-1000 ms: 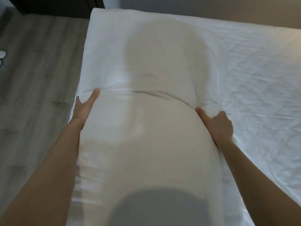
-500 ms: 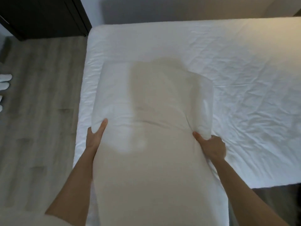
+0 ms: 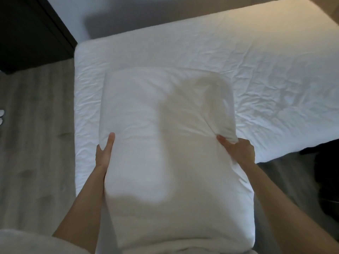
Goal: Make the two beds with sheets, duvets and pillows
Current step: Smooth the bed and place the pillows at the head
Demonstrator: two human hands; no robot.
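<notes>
grey wood-look floor (image 3: 36,153) runs down the left side of the room, with a dark cabinet (image 3: 27,30) against a pale wall (image 3: 119,11) in the far corner. a bed (image 3: 256,74) fills the middle, covered in a creased white sheet (image 3: 88,88) that is pulled over its corners. something dark (image 3: 328,162) stands on the floor past the bed's right edge, and a couple of small white objects (image 3: 1,116) peek in at the far left, too cut off to make out.

a big white pillow (image 3: 146,125) lies lengthwise over the near end of the bed, its far end toward the middle of the sheet and its near end coming back past the mattress edge toward the person. i can't tell whether it rests fully on the sheet or is partly lifted. a soft shadow falls down its centre.

both hands hold it about halfway along, one on each long side. the left hand (image 3: 103,154) clasps the left edge, thumb laid straight on the top face and the other fingers tucked out of sight beneath. the right hand (image 3: 238,153) is clenched on the right edge, thumb dug into the top so the cover bunches in folds above it, knuckles curled round the side. bare forearms reach in from below on either side of the pillow.
</notes>
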